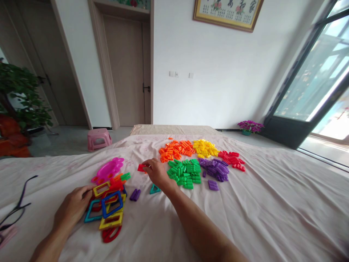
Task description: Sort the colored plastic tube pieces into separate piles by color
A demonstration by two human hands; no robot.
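My right hand reaches over the middle of the bed-like cloth surface. Its thumb and fingers pinch a small red plastic piece. At the left, my left hand is closed, fingertips against the edge of a pile of frame-shaped tiles; what they grip is hidden. In that pile lie a yellow square frame, a blue square frame, a teal frame and a red rounded piece. Two joined purple tubes lie between my hands. A teal triangle is partly under my right wrist.
Sorted heaps hold orange pieces, yellow pieces, green pieces, purple pieces and red pieces. Behind the tiles lies a pink paw-shaped tray. Eyeglasses rest at the left edge; a pink stool stands beyond.
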